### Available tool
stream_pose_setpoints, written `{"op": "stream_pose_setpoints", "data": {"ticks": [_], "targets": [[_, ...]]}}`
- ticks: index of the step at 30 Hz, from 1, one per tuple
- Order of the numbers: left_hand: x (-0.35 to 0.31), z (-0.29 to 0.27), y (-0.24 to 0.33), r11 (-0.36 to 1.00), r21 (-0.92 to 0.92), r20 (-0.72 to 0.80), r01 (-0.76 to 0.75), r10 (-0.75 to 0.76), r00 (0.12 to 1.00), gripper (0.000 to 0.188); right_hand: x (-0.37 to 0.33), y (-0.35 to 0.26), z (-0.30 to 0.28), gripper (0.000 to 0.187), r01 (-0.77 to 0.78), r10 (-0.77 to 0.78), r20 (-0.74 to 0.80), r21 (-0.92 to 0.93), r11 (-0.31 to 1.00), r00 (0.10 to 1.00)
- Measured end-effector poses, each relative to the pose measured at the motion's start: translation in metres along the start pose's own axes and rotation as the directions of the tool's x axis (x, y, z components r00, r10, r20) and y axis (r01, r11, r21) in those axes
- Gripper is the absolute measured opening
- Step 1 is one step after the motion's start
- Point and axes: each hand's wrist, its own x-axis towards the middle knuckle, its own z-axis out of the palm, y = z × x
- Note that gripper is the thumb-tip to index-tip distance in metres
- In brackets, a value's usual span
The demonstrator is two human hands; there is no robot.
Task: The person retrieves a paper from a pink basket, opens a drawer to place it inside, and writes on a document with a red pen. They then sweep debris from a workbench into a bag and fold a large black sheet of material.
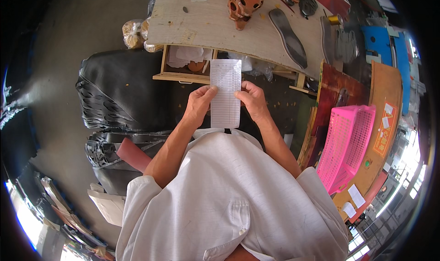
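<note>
A long narrow sheet of white paper (225, 107), printed with a ruled table, is held upright in front of me. My left hand (200, 100) pinches its left edge, thumb on the face of the sheet. On the opposite edge my right hand (251, 99) grips it the same way, a little lower at the thumb. The fingers behind the paper are hidden. Just beyond the sheet, a wooden drawer (158, 77) of the table is pulled out, with pale paper pieces and a round brown piece inside.
Across the far side stands a wooden table (206, 22) bearing an orange-brown cut-out shoe upper (247, 4) and a dark sole (288, 38). Stacked black sheet material (123, 87) lies to my left. At right, a pink plastic basket (346, 146) leans by a wooden board (382, 105).
</note>
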Motion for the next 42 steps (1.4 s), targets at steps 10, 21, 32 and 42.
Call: {"op": "stream_pose_setpoints", "data": {"ticks": [10,21,32,42], "targets": [[0.000,0.004,-0.007,0.999,-0.043,0.016,-0.022,0.023,1.000,0.038,-0.005,0.004,-0.003,0.020,-0.002,0.001,0.004,0.030,1.000,1.000],[-0.003,0.025,-0.015,1.000,0.017,0.096,0.025,-0.027,0.995,0.036,-0.024,0.018,-0.022,0.025,0.044,-0.041,-0.046,0.060,0.997,0.998],[-0.003,0.079,-0.036,0.983,0.183,0.112,0.013,-0.034,0.993,0.036,-0.076,0.032,-0.067,0.022,0.102,-0.082,-0.127,0.157,0.982,0.988],[-0.048,0.211,-0.099,0.857,0.507,0.330,-0.087,-0.100,0.939,0.040,-0.214,0.076,-0.149,0.026,0.255,-0.237,-0.386,-0.003,0.967,0.892]]}}
